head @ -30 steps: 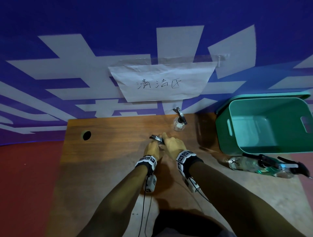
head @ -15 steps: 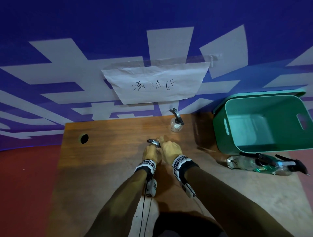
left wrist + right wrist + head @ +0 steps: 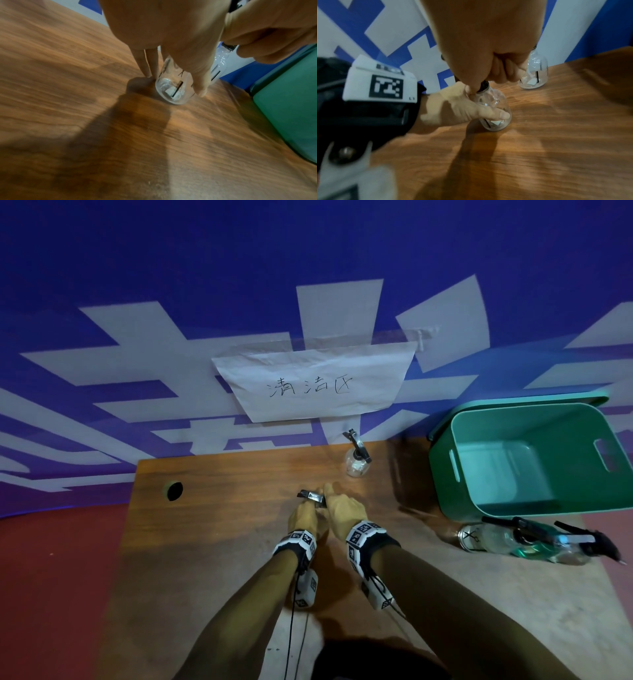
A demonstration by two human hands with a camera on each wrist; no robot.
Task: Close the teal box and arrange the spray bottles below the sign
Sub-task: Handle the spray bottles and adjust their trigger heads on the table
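I see both hands meeting over 1 small clear spray bottle (image 3: 494, 112) that stands upright on the wooden surface (image 3: 219, 525), a little in front of the paper sign (image 3: 315, 385) taped to the blue and white wall (image 3: 171, 268). My left hand (image 3: 305, 517) wraps the bottle's body, thumb pressed across the glass low down and fingers behind it, as the right wrist view shows. My right hand (image 3: 346, 506) is curled around the black neck and sprayer head (image 3: 312, 497) at the top, fingers folded tight on it. The bottle's base looks to be touching the wood.

A 2nd clear spray bottle (image 3: 357, 462) stands upright farther back, right under the sign and close to the wall, apart from my hands.

The teal box (image 3: 527, 460) sits at the right rear of the surface, open, with its lid (image 3: 534, 402) propped behind it against the wall. Just in front of the box, 2 or 3 more spray bottles (image 3: 534, 542) lie on their sides in a cluster, 1 holding green liquid; I cannot count them surely. A round cable hole (image 3: 174, 490) marks the left rear of the surface.
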